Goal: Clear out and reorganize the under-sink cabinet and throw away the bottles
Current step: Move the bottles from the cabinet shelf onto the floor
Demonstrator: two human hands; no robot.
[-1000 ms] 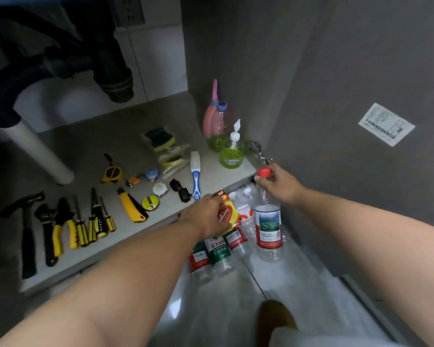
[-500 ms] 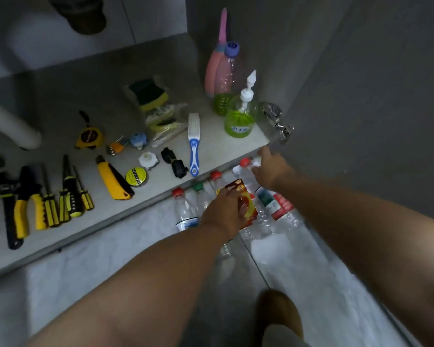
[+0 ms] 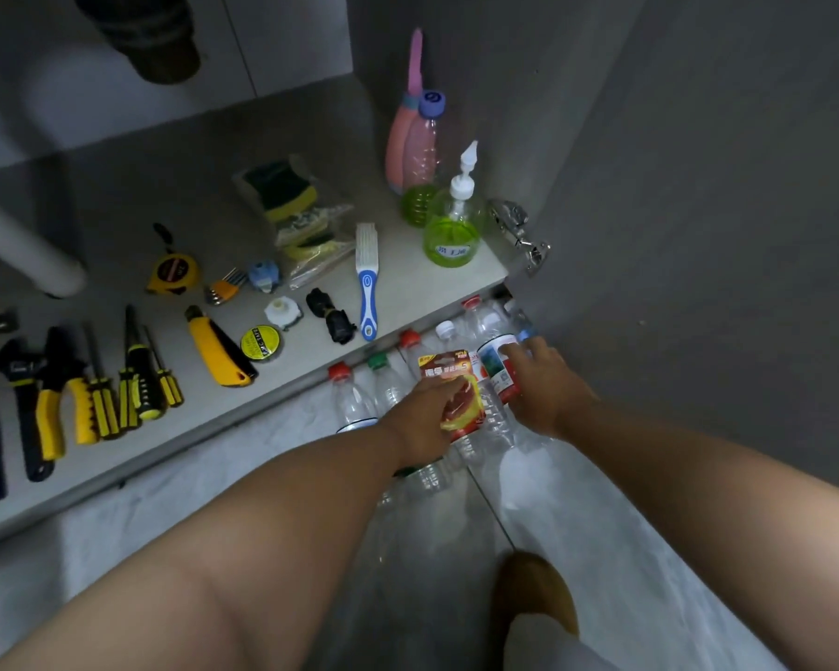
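Not much you can actually read here. The red and orange packet (image 3: 449, 386) in your left hand (image 3: 420, 418) has a line of Chinese characters across the top strip, ending in what looks like a "5", but it's too blurry to make out. The green pump bottle (image 3: 453, 234) on the cabinet floor (image 3: 175, 186) has a small oval label with Chinese characters, also unreadable. The roll of black tape (image 3: 260, 342) has yellow lettering on its face that seems to include "TAPE". The yellow tape measure (image 3: 173, 273) has a round mark, illegible. The label on the bottle (image 3: 497, 365) under your right hand (image 3: 548, 385) is just a blur.
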